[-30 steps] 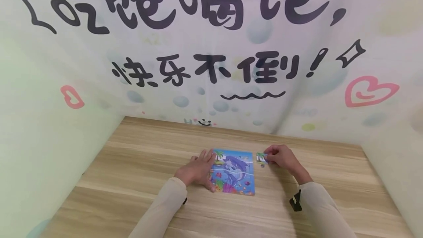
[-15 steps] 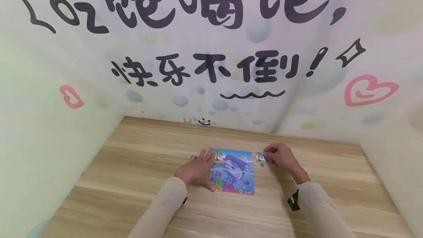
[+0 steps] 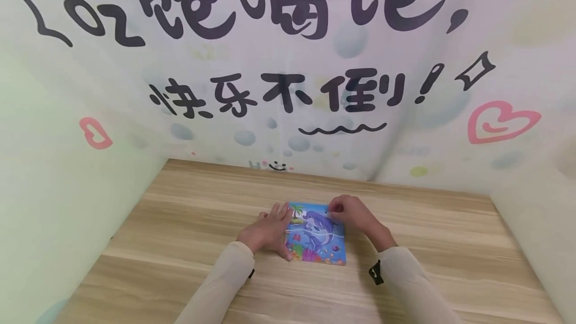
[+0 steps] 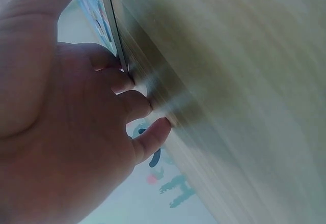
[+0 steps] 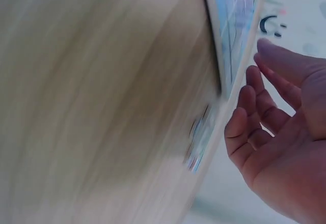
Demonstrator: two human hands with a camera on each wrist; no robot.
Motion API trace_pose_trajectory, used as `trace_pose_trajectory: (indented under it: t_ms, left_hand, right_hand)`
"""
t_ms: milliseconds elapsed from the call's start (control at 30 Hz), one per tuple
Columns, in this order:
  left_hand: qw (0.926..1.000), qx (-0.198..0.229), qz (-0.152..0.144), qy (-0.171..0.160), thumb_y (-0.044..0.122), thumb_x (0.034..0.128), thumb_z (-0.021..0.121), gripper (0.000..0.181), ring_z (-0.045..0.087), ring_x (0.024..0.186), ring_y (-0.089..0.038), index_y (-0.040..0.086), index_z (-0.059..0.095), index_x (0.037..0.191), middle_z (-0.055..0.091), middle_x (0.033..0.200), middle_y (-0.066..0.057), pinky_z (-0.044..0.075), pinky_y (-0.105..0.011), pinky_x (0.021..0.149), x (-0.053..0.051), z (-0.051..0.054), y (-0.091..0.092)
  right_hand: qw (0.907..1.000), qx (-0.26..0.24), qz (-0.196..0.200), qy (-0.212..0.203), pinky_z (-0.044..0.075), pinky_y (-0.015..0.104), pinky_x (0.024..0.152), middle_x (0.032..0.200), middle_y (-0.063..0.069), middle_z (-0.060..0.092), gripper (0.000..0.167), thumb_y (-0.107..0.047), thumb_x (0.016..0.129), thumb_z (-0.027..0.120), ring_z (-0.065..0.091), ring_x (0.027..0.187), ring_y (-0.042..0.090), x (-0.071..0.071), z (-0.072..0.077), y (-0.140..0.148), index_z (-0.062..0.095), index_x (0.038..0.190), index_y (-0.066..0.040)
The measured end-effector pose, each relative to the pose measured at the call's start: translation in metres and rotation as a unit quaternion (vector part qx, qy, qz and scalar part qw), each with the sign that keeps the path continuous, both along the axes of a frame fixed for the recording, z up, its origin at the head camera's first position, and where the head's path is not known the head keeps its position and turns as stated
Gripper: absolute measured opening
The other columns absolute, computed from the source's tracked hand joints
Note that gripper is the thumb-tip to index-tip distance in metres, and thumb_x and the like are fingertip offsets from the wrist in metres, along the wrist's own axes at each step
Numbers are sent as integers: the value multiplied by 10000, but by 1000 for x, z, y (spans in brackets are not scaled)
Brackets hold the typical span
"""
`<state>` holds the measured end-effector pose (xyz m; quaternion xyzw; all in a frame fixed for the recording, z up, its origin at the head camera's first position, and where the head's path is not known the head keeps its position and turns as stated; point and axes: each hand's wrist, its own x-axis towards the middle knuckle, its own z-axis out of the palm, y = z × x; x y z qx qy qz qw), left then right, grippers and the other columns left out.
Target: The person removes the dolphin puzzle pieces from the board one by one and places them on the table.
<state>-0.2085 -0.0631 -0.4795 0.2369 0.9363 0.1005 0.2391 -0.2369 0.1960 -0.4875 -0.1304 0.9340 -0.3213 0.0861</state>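
A dolphin jigsaw puzzle [image 3: 315, 236] lies flat on the wooden table. My left hand [image 3: 268, 231] rests along its left edge, fingers and thumb spread; the left wrist view shows that hand [image 4: 76, 112] with its fingertips on the wood beside the puzzle's side. Over the puzzle's top right corner is my right hand [image 3: 355, 215], its thumb and forefinger close together. Close up, the fingers of that hand [image 5: 275, 127] are loosely curled and nothing shows between them. A blurred loose puzzle piece [image 5: 199, 137] lies on the table right of the puzzle; the hand hides it in the head view.
The wooden table [image 3: 180, 274] runs back to a white wall sheet [image 3: 252, 54] printed with large dark characters, and pale walls [image 3: 58, 204] stand at its sides. Black wrist straps [image 3: 376, 272] sit at the sleeves' cuffs.
My right hand has moved left, from the loose palm-tree puzzle piece to the puzzle's top right corner, now covering the piece in the head view. My left hand has stayed put.
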Motion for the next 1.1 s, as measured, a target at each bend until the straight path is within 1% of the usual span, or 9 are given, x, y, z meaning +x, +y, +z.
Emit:
trace_pose_trajectory:
  t_ms: [100,167,267,367,533,700,833,933,1100]
  left_hand:
    - [10000,25,5,-2,516,703,849,1208,43,1541,-313,66,164,1590,42,1677,-104,159,-548,1213,0,1,-1]
    - [10000,52,8,-28,513,705,850,1204,45,1541,-315,63,167,1589,48,1676,-107,159,-550,1212,1,2,0]
    - [9999,93,15,-67,512,707,850,1202,44,1540,-318,58,169,1588,52,1675,-112,156,-553,1212,1,3,0]
    - [9999,101,19,-75,516,708,847,1203,41,1541,-318,58,167,1588,49,1676,-110,152,-554,1212,1,3,0]
    - [10000,-1,-25,10,538,707,839,1210,46,1541,-314,65,161,1590,42,1677,-103,157,-549,1213,-1,-1,0]
    - [10000,28,-25,10,529,707,843,1212,41,1541,-313,70,155,1592,38,1677,-103,153,-549,1214,-1,-1,0]
    - [10000,95,-19,-21,519,703,848,1212,44,1539,-318,69,159,1591,46,1675,-110,151,-548,1215,1,2,0]
    - [10000,66,-2,-22,520,705,846,1210,43,1540,-314,69,156,1592,45,1676,-108,151,-542,1217,1,4,0]
    - [10000,61,44,-50,511,703,851,1212,39,1541,-307,67,156,1591,43,1677,-104,152,-537,1218,2,4,-1]
  right_hand:
    - [9997,209,124,-88,542,373,820,904,6,678,97,-145,884,737,595,837,143,-1,-2,-12,737,959,-84]
    - [9993,344,93,-121,540,395,851,927,18,678,135,-151,877,745,600,858,153,-1,-2,-18,736,991,-79]
    - [9985,534,45,-127,533,416,862,949,36,681,175,-160,877,748,599,870,171,-1,-1,-24,732,1034,-83]
    - [9975,692,5,-137,537,409,842,952,40,689,194,-170,882,746,599,854,173,-1,1,-28,730,1058,-89]
    - [9959,893,-14,-130,519,365,762,916,33,662,191,-178,890,740,563,798,171,-1,1,-33,723,1063,-98]
    - [9962,863,-99,-50,508,368,746,923,55,631,148,-165,899,725,553,794,185,0,0,-36,694,1021,-87]
    - [9965,826,-141,68,527,409,778,972,89,626,119,-150,908,708,583,837,210,1,-1,-37,677,995,-75]
    - [9967,787,-132,118,532,430,804,998,106,618,110,-148,915,697,587,862,224,0,0,-38,665,993,-78]
    - [9974,705,-115,109,526,430,795,975,95,600,112,-147,912,698,558,832,218,0,1,-38,647,988,-81]
